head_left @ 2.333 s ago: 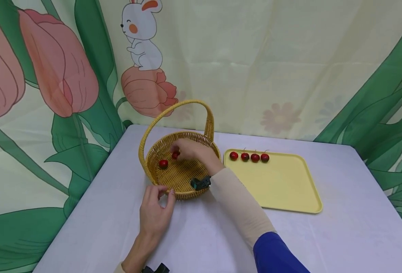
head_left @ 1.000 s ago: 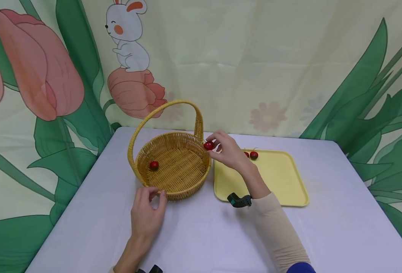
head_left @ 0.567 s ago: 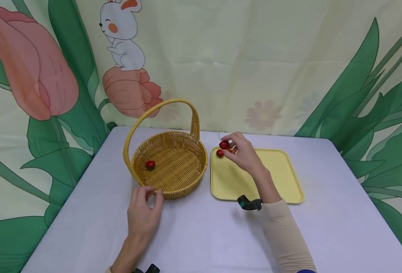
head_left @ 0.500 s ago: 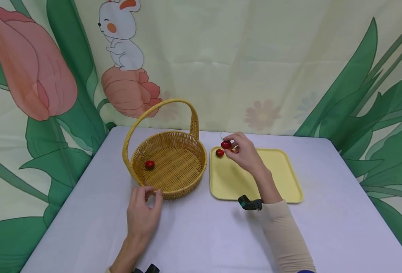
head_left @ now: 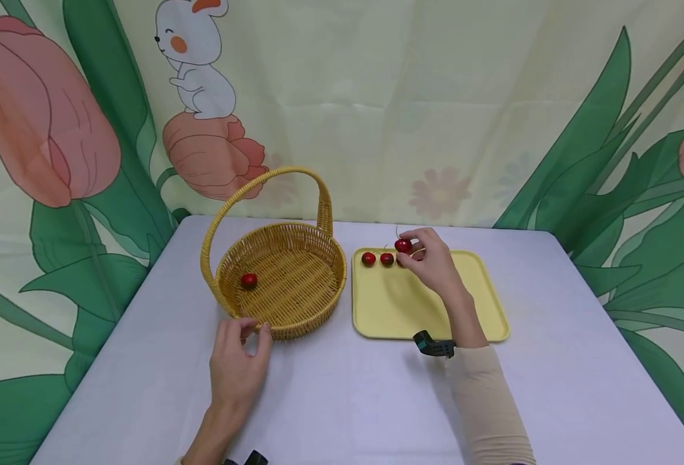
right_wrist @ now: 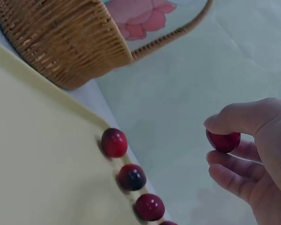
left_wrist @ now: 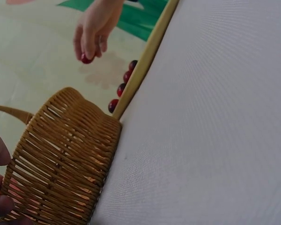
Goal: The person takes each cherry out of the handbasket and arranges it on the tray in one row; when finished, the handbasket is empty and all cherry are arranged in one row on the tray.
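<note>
A red cherry (head_left: 402, 245) with a thin stem is pinched between the thumb and fingertips of my right hand (head_left: 439, 266), over the back edge of the yellow tray (head_left: 394, 310). The right wrist view shows this held cherry (right_wrist: 225, 141) raised clear of the row. Several cherries (head_left: 368, 259) line the tray's back edge; the head view partly hides those behind the hand. One cherry (head_left: 248, 281) lies inside the wicker basket (head_left: 318, 319), left of the tray. My left hand (head_left: 238, 365) grips the basket's near rim with thumb and fingers.
A tall arched handle (head_left: 286, 172) rises over the basket. The white-covered table (head_left: 342, 400) extends around basket and tray. Behind it hangs a printed curtain (head_left: 342, 116) with a rabbit and tulips.
My right hand took a cherry from the basket and carried it right, over the tray's row of cherries. My left hand stays at the basket rim. The head view has shifted slightly.
</note>
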A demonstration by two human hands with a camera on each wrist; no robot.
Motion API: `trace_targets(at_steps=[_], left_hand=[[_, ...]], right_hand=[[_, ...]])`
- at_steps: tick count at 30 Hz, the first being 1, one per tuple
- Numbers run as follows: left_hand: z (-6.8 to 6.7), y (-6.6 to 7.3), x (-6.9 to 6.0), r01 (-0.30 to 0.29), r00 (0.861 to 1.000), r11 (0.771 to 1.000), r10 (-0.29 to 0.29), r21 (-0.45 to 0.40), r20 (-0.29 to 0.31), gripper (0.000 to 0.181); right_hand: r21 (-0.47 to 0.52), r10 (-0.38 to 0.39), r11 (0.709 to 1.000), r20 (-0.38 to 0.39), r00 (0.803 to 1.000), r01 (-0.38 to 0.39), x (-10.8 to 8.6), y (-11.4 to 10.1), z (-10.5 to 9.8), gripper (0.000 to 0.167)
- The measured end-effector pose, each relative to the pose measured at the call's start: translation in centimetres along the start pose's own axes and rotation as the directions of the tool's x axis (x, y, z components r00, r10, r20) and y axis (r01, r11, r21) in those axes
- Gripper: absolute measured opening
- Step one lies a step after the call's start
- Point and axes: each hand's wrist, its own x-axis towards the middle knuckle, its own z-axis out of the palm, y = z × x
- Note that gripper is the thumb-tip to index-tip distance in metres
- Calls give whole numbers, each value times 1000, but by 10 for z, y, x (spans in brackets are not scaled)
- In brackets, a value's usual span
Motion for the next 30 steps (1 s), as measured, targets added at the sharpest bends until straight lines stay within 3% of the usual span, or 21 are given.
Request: trace_targets(at_steps=[9, 19, 30], left_hand=[[-1, 1, 0, -1, 1000, 1000, 1, 14, 3, 20], [-2, 0, 0, -2, 1000, 1000, 2, 13, 10, 21], [-2, 0, 0, -12, 1000, 1000, 12, 12, 3, 20]], right_hand=[[-46, 125, 991, -17, 992, -125, 2, 25, -6, 37], [-82, 198, 977, -19, 980, -199, -1, 51, -10, 38], [-56, 270, 961, 1, 963, -269, -5, 75, -12, 43]])
